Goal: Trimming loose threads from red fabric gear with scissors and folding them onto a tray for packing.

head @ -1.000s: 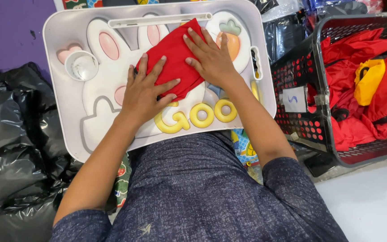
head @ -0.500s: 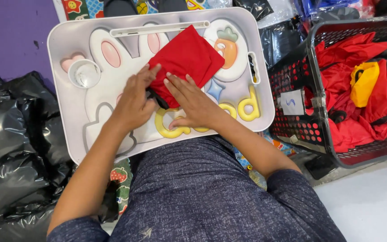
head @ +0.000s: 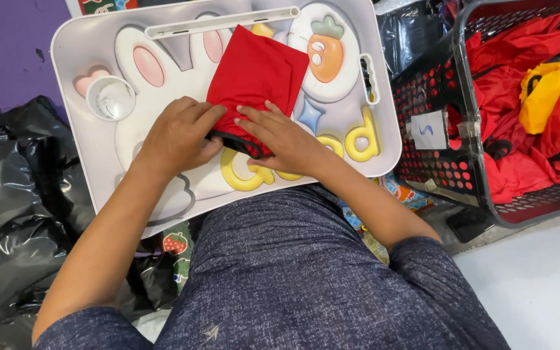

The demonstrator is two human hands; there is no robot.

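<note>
Both hands have slid down from the cloth's top to its near edge since a second ago. Left hand (head: 179,133) curls its fingers over the dark-trimmed hem of the folded red cloth (head: 257,74); right hand (head: 280,137) lies flat on it, fingers together, pressing down. Cloth sits mid-tray on the white lap tray (head: 72,52), tilted. Looks light, thin, floppy and likely a bit slick, so folds may slip; best gripped at the hem or corners. Black basket (head: 448,149) of more red fabric stands right of the tray.
</note>
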